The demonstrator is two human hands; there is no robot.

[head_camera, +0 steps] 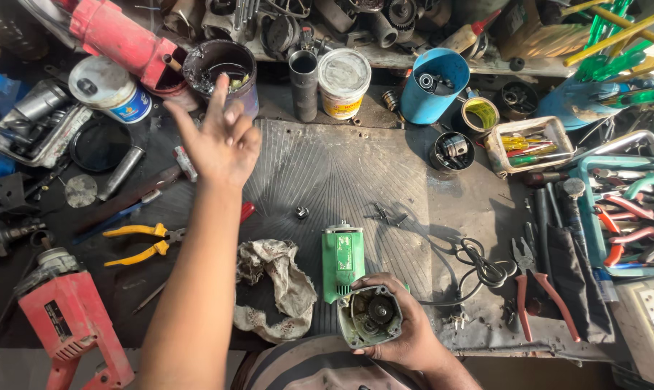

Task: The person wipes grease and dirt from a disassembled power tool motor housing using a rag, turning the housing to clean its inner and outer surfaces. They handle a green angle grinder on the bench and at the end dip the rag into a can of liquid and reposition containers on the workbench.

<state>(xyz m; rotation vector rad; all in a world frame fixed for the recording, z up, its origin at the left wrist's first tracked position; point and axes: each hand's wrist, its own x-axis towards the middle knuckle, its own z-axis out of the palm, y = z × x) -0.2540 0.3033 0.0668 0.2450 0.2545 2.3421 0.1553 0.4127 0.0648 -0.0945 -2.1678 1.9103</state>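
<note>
My right hand [403, 328] grips the open end of a green power tool body [343, 261] that lies on the ribbed black mat [341, 170]; its round gear housing [369, 316] faces up toward me. My left hand [218, 141] is stretched out over the far left of the mat, fingers spread, holding nothing, just below a dark tin [222, 71]. A dirty rag [276, 285] lies crumpled left of the green tool. A few small screws [384, 214] and a small nut [302, 212] rest on the mat.
Yellow-handled pliers [140, 242] and a red power tool [63, 314] lie at the left. Red-handled pliers [533, 289], a coiled cable [482, 267] and a tray of hand tools [630, 217] are at the right. Cans, a blue cup [434, 87] and a screwdriver box [533, 144] line the back.
</note>
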